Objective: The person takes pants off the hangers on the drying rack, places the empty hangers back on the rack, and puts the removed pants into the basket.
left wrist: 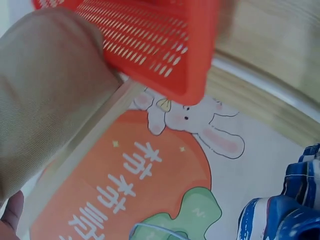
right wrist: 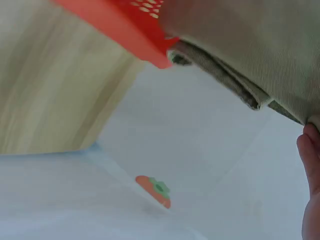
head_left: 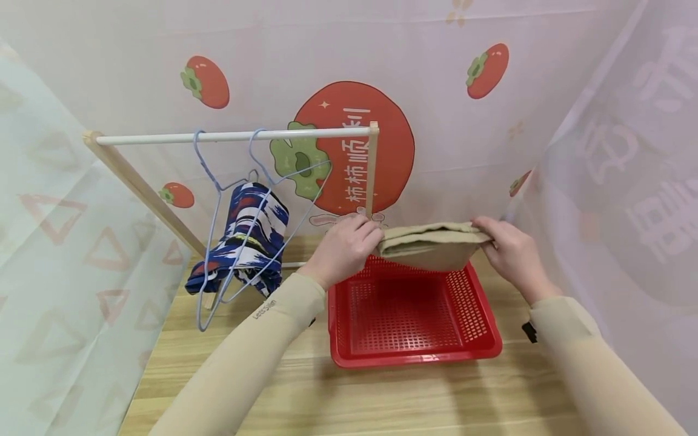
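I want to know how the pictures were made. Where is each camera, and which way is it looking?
Head: on the person's head, looking forward and down at both hands, left hand and right hand, gripping the folded khaki cloth over the red basket; both sleeves show.
Left wrist: under the left hand, looking up at cloth, basket and backdrop; a fingertip shows.
Right wrist: under the right hand, looking up; fingers show.
All three share the cloth and basket.

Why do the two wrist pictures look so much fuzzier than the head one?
Head view: even, soft light, sharp throughout, faint shadow under the red perforated plastic basket. Left wrist view: the folded beige cloth garment and basket sit very close, so they blur. Right wrist view: basket corner and cloth edge are soft too, and the pale curtain looks washed out.
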`<state>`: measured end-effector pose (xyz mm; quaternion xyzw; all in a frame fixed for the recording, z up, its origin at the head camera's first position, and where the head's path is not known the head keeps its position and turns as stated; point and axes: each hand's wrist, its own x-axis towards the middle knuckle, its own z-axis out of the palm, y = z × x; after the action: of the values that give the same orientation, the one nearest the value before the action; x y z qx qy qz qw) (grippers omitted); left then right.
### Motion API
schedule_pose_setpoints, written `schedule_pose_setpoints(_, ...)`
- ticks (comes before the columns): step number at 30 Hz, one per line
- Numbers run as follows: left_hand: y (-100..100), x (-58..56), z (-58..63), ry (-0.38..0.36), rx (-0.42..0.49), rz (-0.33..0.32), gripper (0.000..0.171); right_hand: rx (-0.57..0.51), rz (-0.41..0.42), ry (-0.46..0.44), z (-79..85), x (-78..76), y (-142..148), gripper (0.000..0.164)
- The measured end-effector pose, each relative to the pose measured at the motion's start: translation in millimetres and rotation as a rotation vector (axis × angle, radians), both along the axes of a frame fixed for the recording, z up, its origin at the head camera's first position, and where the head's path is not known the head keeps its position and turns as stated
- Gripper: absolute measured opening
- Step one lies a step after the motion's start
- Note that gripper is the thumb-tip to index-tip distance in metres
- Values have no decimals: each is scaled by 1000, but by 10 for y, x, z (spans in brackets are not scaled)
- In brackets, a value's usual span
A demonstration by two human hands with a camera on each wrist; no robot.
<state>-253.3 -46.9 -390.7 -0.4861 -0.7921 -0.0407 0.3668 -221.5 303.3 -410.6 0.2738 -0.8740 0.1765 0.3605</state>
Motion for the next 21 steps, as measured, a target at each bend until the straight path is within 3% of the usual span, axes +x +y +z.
schedule_pose_setpoints(2, -17, 47, -60, 0, -28, -23, 10, 32, 45, 8, -77, 59, 11, 38)
schedule_pose_setpoints(6, -63, 150, -183, -50, -80, -64, 7, 61, 108, -5, -245, 157, 18, 14)
schedule_pose_setpoints(11, -129, 286, -339, -134, -173, -108, 8, 92, 152, -23, -444, 260, 9, 46)
schedule_pose_setpoints(15, -179, 379, -438, -173, -245, -132, 12, 123, 202, -20, -571, 330, -16, 46)
schedule_pose_setpoints(21, -235, 477, -596, -154, -351, -119, 19, 152, 263, -62, -711, 402, -45, 44)
